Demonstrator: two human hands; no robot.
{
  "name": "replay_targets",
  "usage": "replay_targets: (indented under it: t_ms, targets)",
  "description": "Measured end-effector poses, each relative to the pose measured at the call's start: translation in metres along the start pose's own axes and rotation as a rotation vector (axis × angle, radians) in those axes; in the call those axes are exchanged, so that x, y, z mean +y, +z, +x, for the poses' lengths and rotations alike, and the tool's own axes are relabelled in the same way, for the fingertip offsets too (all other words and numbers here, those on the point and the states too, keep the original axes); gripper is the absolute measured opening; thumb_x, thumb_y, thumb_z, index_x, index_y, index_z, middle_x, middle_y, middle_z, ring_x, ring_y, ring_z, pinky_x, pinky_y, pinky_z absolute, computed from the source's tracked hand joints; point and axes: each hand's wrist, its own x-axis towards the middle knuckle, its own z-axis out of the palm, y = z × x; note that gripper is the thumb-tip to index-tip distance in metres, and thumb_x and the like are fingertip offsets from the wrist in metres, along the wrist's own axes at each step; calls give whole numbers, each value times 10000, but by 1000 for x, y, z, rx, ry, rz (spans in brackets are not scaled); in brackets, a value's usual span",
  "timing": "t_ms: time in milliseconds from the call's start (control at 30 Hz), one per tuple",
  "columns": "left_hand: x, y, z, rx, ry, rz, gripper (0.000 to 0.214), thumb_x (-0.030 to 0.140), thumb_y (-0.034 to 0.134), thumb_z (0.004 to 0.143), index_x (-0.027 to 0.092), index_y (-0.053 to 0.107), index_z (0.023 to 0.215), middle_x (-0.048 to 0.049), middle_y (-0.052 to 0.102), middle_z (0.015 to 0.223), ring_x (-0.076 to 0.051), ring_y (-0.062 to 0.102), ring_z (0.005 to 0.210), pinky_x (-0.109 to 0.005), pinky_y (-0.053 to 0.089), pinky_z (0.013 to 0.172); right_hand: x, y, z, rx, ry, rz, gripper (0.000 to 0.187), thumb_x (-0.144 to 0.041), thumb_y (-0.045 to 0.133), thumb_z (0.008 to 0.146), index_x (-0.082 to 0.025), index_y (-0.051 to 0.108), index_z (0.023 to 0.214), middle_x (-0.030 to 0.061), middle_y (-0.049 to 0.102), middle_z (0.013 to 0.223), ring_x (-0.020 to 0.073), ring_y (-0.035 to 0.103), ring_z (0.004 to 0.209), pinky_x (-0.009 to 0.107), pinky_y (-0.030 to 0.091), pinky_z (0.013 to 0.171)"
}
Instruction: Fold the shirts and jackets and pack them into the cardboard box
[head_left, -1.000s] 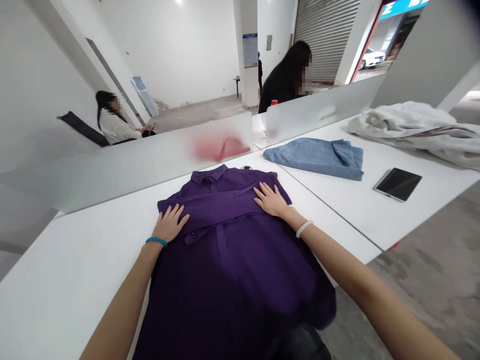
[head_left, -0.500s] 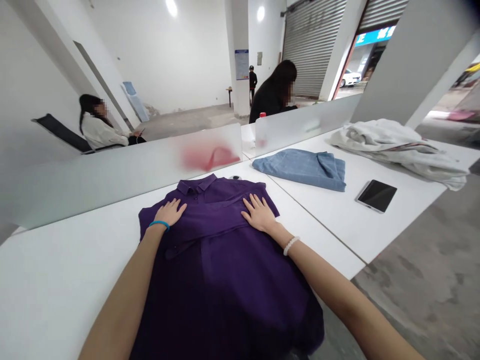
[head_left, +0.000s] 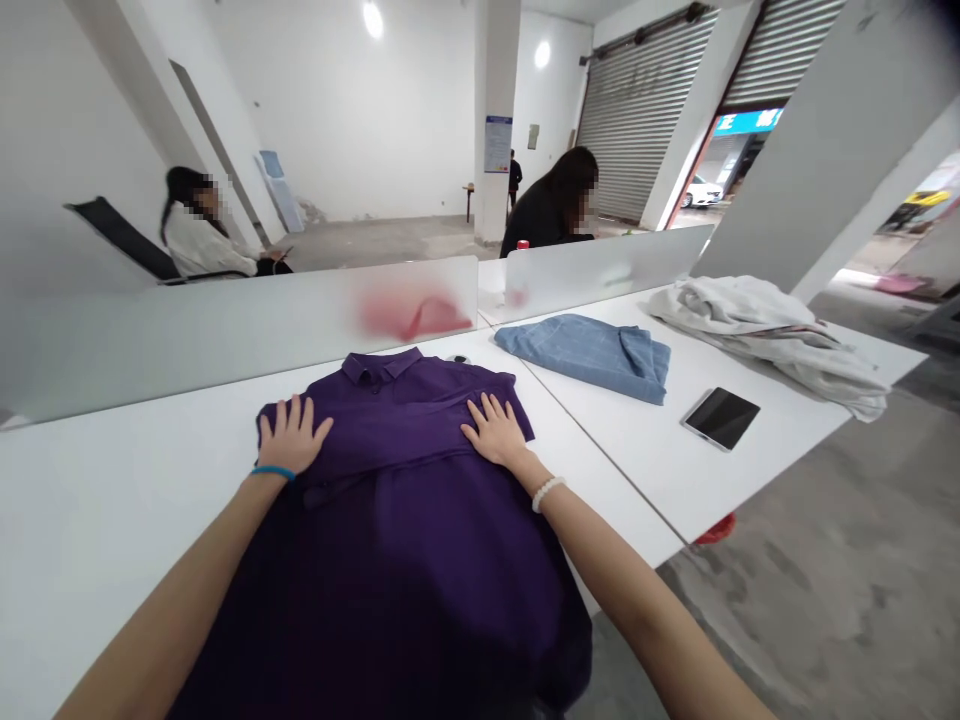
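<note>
Purple shirt [head_left: 397, 570] spread on the table [head_left: 97, 530], left of the seam between two table tops and just short of the frosted divider [head_left: 225, 330] at the far side. Long axis running near to far, close to straight on from the wearer's view: collar [head_left: 373, 364] at the far end, lower body toward the near side, draped past the near table edge, hem out of sight. Dark band of cloth lying across the chest, possibly a folded-in sleeve, though impossible to tell from this view.

Left hand [head_left: 292, 435] open, fingers spread, resting on the shirt's far left shoulder area and partly at its edge. Right hand [head_left: 495, 432] equally open, palm down on the far right side, fingers spread. Neither hand pinching or gripping cloth; both well apart, one to each side of the collar.

Step in hand, by the look of the flat palms: smoothing the upper body. Next move, as judged from the lie of the cloth, calling for attention to the draped lower body.

Further right on the table, folded denim [head_left: 589, 355], a dark tablet [head_left: 721, 418] and a heap of white cloth [head_left: 772, 345].
</note>
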Motion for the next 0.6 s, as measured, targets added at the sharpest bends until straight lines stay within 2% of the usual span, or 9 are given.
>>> replay_targets:
  t_ms: [100, 200, 300, 367, 433, 467, 533, 600]
  targets:
    - [-10, -19, -82, -44, 195, 63, 600, 373, 233, 879, 71, 516, 1313, -202, 340, 1471, -397, 170, 1399, -657, 143, 1075, 1, -1, -2, 44, -10, 14, 635, -544, 210, 955, -185, 299, 1472, 137, 259, 1521, 305, 197, 1410, 521, 170, 1118]
    - [-30, -37, -185, -117, 269, 34, 520, 285, 249, 859, 208, 641, 1192, -117, 425, 1437, -360, 184, 1404, -656, 175, 1074, 2, -4, -8, 168, -71, 55, 567, -458, 239, 972, -170, 352, 1447, 112, 326, 1498, 288, 210, 1409, 503, 194, 1121]
    - [-44, -56, -291, -49, 278, -62, 499, 237, 275, 850, 301, 640, 1184, -59, 406, 1455, -319, 149, 1418, -658, 226, 1062, 3, -8, -22, 236, -211, 76, 497, -368, 274, 970, -160, 439, 1390, 102, 382, 1470, 254, 221, 1408, 479, 201, 1131]
    - [-40, -69, -351, 21, 231, -146, 529, 210, 278, 841, 367, 580, 1246, -28, 379, 1471, -312, 157, 1418, -688, 195, 1061, 4, -12, -42, 199, -324, 72, 485, -361, 306, 963, -168, 442, 1386, 105, 354, 1485, 255, 202, 1415, 481, 194, 1135]
    - [-19, -83, -397, 68, 76, -264, 552, 239, 304, 842, 438, 459, 1333, 2, 366, 1479, -311, 196, 1409, -695, 161, 1075, 3, -19, -74, 138, -392, 85, 505, -381, 333, 957, -173, 402, 1412, 107, 288, 1516, 261, 158, 1427, 483, 196, 1138]
    - [-5, -89, -413, 82, -55, -347, 558, 273, 329, 846, 463, 392, 1366, 11, 361, 1481, -307, 230, 1400, -675, 170, 1091, 2, -23, -95, 111, -400, 107, 518, -390, 341, 955, -173, 381, 1424, 109, 263, 1526, 260, 142, 1430, 480, 204, 1138]
    - [26, -97, -434, 140, -403, -543, 569, 359, 383, 848, 477, 303, 1399, 7, 371, 1472, -294, 327, 1362, -599, 251, 1110, -2, -32, -144, 74, -384, 199, 524, -396, 357, 951, -171, 375, 1424, 113, 265, 1524, 257, 150, 1429, 469, 232, 1135]
    - [49, -99, -441, 222, -774, -719, 571, 432, 408, 846, 437, 299, 1406, -27, 416, 1437, -289, 413, 1309, -529, 336, 1092, -7, -36, -200, 88, -304, 366, 480, -384, 383, 944, -185, 435, 1378, 118, 356, 1480, 256, 256, 1397, 449, 290, 1115]
